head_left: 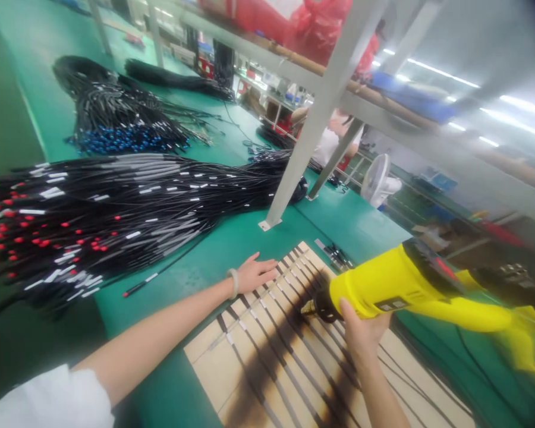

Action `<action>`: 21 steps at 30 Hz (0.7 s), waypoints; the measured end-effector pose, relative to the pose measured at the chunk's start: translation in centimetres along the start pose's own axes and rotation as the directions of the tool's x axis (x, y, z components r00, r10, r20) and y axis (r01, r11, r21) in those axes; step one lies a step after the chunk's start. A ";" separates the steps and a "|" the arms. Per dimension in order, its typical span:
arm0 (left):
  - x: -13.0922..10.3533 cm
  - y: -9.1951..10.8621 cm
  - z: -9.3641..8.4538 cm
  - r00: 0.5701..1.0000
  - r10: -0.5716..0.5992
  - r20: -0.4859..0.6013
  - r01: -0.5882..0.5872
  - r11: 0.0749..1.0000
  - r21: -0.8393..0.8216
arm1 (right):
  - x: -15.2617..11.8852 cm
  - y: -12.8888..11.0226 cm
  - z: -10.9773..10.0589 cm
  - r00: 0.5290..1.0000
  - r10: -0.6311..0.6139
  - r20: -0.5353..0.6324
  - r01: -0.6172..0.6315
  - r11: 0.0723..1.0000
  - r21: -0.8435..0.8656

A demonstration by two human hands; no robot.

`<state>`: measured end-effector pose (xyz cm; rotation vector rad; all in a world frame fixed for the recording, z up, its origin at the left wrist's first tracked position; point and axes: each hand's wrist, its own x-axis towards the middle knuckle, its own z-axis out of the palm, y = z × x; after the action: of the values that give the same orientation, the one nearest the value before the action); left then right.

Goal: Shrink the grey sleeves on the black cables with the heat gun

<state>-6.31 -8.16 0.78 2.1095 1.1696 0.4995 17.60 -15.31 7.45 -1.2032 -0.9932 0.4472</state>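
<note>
My right hand (364,327) grips a yellow heat gun (383,282) by the underside of its body. The metal nozzle (310,308) points left and down, close over black cables (289,351) laid side by side on a pale wooden board (205,351). Dark scorch marks stain the wood beneath. My left hand (257,273) lies flat with fingers stretched out, over the cable ends near the board's far left edge. White labels or sleeves show on the cables beside a thin clear strip (249,309) running across them.
A big bundle of black cables with red tips (129,202) covers the left of the green table (249,238). Behind it lies a blue-tipped bundle (125,113). A white shelf post (310,119) stands beyond the board. Farther back are a white fan (378,178) and another person (332,139).
</note>
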 end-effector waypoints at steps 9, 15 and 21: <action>-0.1 0.0 0.2 1.000 -0.005 0.009 0.005 0.999 -0.043 | 1.2 0.1 0.0 0.996 -0.038 -0.076 0.033 0.997 -0.070; -0.1 -0.6 0.4 1.000 0.027 0.016 -0.026 0.999 -0.048 | 1.4 0.8 -0.4 0.996 -0.042 -0.078 0.032 0.992 -0.125; -0.2 -0.5 0.2 0.999 0.043 0.013 -0.042 0.998 -0.049 | 2.1 2.0 -0.8 0.997 -0.040 -0.068 0.033 0.994 -0.101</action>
<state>-6.60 -8.20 0.33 2.0968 1.0962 0.5257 19.72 -13.52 6.46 -1.2801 -0.9848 0.3274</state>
